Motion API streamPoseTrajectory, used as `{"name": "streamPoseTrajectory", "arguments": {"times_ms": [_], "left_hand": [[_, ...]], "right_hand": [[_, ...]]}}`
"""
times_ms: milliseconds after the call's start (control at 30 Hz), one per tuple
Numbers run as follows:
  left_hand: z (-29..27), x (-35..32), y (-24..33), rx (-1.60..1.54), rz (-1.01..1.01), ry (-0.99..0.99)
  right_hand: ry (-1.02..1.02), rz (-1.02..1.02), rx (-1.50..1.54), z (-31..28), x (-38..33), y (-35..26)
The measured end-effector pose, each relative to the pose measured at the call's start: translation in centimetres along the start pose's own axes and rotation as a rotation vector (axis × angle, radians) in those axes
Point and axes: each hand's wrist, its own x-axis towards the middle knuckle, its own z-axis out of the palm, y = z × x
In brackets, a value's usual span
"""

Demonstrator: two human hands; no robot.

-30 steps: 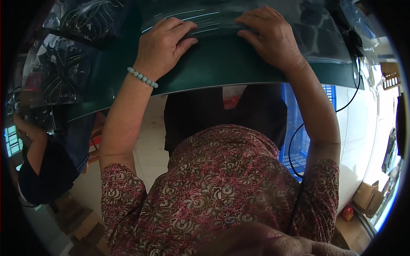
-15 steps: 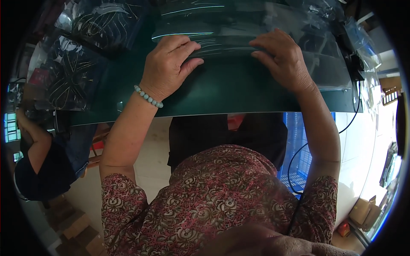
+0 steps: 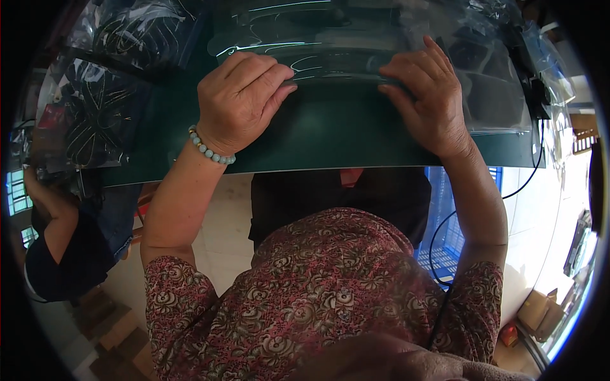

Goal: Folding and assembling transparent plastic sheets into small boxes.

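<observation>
A clear plastic sheet (image 3: 343, 68) stretches between my hands, its near edge slightly lifted and bowed above the green tabletop (image 3: 337, 136). My left hand (image 3: 241, 98), with a pale green bead bracelet (image 3: 210, 150) at the wrist, pinches the sheet's near left part between thumb and fingers. Opposite it, my right hand (image 3: 427, 95) grips the near right part the same way, one finger raised. Glare lines run across the film and blur where one layer ends and another starts. More clear film (image 3: 495, 105) lies on the table beyond my right hand.
At the left lie clear bags (image 3: 101, 105) holding dark, gold-streaked strands. A black cable (image 3: 540, 143) hangs off the table's right side. Below stands a blue plastic crate (image 3: 438, 222). Another person's arm (image 3: 57, 216) shows at far left; cardboard boxes (image 3: 540, 314) sit at lower right.
My left hand has shifted a little left and down, and my right hand slightly right. The sheet's near edge between them has become more stretched. Both hands keep their pinch.
</observation>
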Motion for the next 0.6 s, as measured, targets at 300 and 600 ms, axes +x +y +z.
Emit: {"name": "streamPoseTrajectory", "arguments": {"times_ms": [300, 600], "left_hand": [[-0.5, -1.0, 0.5, -0.033, 0.056, -0.009], [-1.3, -3.4, 1.2, -0.130, -0.012, -0.198]], "right_hand": [[-0.014, -0.008, 0.070, 0.2, -0.5, -0.9], [-0.155, -0.057, 0.141, 0.7, -1.0, -1.6]]}}
